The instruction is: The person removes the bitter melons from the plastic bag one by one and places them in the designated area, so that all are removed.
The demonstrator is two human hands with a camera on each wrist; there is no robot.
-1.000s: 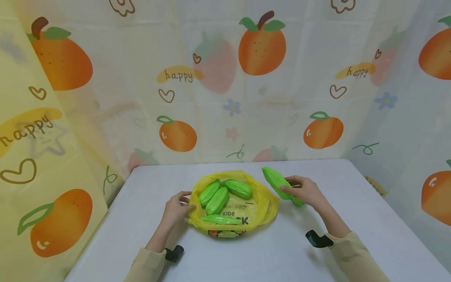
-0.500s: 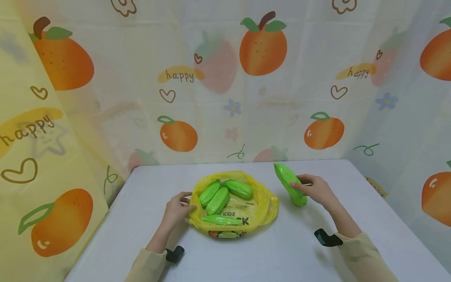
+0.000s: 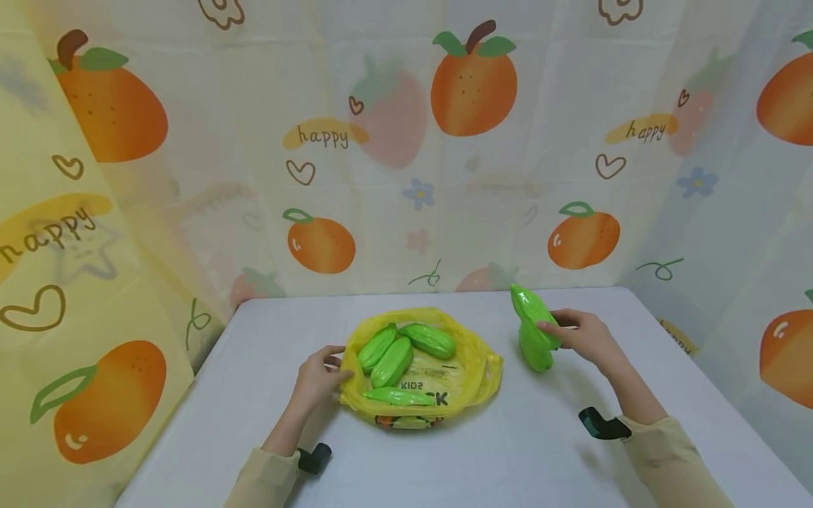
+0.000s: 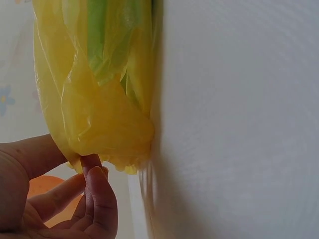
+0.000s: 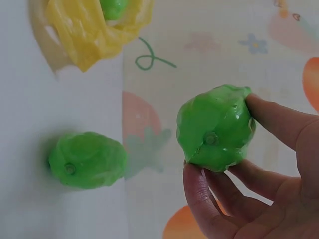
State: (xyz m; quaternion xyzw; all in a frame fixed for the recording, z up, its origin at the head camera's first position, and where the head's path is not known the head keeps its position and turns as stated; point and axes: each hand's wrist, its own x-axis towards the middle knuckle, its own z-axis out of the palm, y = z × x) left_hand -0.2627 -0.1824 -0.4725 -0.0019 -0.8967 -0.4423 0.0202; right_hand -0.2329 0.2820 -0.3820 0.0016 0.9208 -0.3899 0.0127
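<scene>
My left hand [image 3: 320, 371] pinches the left rim of a yellow plastic bag [image 3: 479, 360] between thumb and fingers. Inside the wide-open bag lie several glossy green ridged gourds [image 3: 392, 361]. To the right of the bag, my right hand [image 3: 584, 337] holds another green ridged gourd [image 5: 214, 130], thumb on one side and fingers on the other. Its pointed end tilts up and away. One more green gourd [image 5: 87, 160] lies on the table, partly covered by the held one in the head view.
A white cloth covers the table [image 3: 457, 466]. Behind it hangs a fruit-printed curtain [image 3: 394, 212], with further printed cloth at both sides. A dark wrist-camera mount [image 3: 603, 425] sits at my right wrist, another at the left.
My right hand has carried its gourd to the right and slightly up, away from the bag. The gourd on the table shows more now. My left hand stays on the bag rim.
</scene>
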